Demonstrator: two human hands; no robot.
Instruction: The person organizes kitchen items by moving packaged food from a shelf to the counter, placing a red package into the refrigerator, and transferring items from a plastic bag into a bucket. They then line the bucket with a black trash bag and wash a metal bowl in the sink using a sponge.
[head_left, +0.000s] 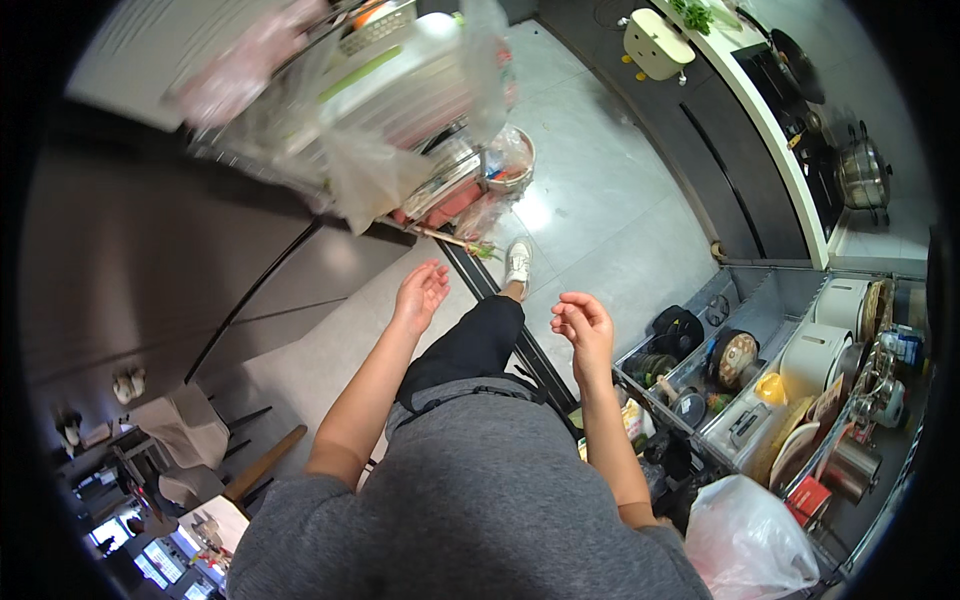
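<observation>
My left hand is raised in front of me with its fingers loosely spread and nothing in them. Nearest to it are the green-leaved stalks that jut from the foot of a loaded rack. Over on the other side, my right hand is also empty, its fingers loosely bent and apart. It hovers left of a metal storage shelf and touches nothing. A foot in a white shoe steps past a dark sliding-door track on the floor.
Plastic bags hang from the rack, with a round bin beside it. Pans, lids and white containers fill the shelf; a white plastic bag bulges below. A steel pot stands on the stove, right. Chairs are behind left.
</observation>
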